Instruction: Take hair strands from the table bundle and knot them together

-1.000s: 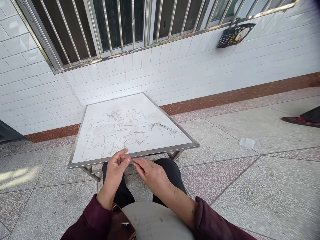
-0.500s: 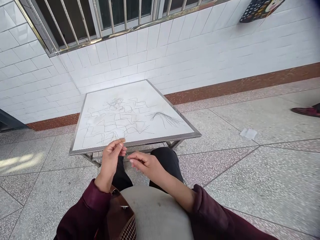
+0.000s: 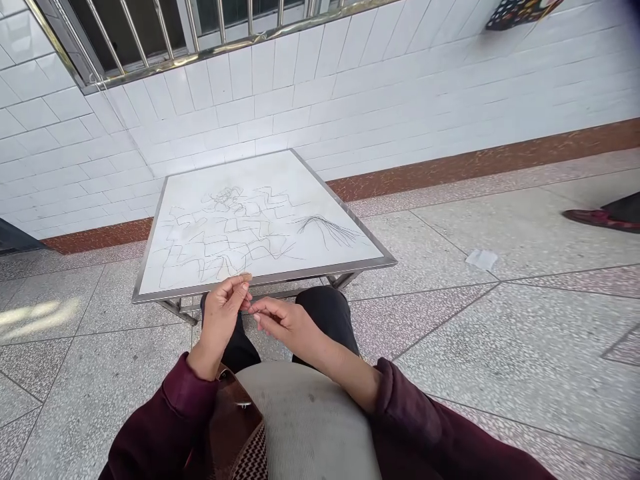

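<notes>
Just past the near edge of the white-topped table (image 3: pixel 345 190), my left hand (image 3: pixel 223 317) is closed in a pinch, with a tan patch at a fingertip that I cannot make out. My right hand (image 3: pixel 290 325), close beside it, pinches too. A thin dark wire (image 3: pixel 251 307) shows between the fingertips of both hands; most of it is hidden. Many zigzag-bent wires (image 3: pixel 227 233) lie spread over the tabletop's left and middle. To their right sits a loose fan of nearly straight wires (image 3: pixel 333 230).
A brown bag (image 3: pixel 233 413) rests by my left forearm, beside a pale seat (image 3: pixel 310 420). Behind the table are a tiled wall (image 3: pixel 350 100) and a barred window (image 3: pixel 150 33). White paper (image 3: pixel 481 259) lies on the floor; a person's shoe (image 3: pixel 600 219) is at right.
The view has shifted slightly, and my fingertips look a little closer together on the wire. The person's shoe at right shows more fully.
</notes>
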`<action>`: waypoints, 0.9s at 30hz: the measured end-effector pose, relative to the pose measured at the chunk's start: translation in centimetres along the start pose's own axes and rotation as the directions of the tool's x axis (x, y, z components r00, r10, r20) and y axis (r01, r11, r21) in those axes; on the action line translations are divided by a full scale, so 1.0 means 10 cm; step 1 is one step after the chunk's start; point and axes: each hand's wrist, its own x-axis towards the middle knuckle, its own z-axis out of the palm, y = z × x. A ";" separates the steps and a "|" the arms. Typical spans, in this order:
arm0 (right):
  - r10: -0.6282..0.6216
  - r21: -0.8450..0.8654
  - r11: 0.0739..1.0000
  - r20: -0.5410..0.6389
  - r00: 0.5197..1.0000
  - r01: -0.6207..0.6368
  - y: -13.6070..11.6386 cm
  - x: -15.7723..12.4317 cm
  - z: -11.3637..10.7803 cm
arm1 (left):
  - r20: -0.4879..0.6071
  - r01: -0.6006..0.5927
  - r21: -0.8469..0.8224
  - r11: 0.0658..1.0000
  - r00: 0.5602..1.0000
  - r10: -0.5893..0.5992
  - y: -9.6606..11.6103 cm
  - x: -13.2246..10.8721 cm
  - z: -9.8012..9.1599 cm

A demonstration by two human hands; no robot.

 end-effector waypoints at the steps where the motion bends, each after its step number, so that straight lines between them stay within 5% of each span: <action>1: -0.007 -0.026 1.000 -0.001 1.000 0.007 0.00 0.00 0.01 | -0.004 0.005 -0.004 1.000 1.000 -0.005 0.00 0.00 0.00; 12: -0.218 -0.523 0.839 -0.067 0.974 0.151 0.08 -0.07 0.13 | -0.078 0.053 -0.045 0.998 0.995 -0.057 -0.02 0.00 0.00; 27: -0.278 -0.642 0.744 -0.045 0.960 0.185 0.09 -0.09 0.15 | -0.096 0.018 0.021 1.000 0.995 -0.016 -0.04 0.00 0.00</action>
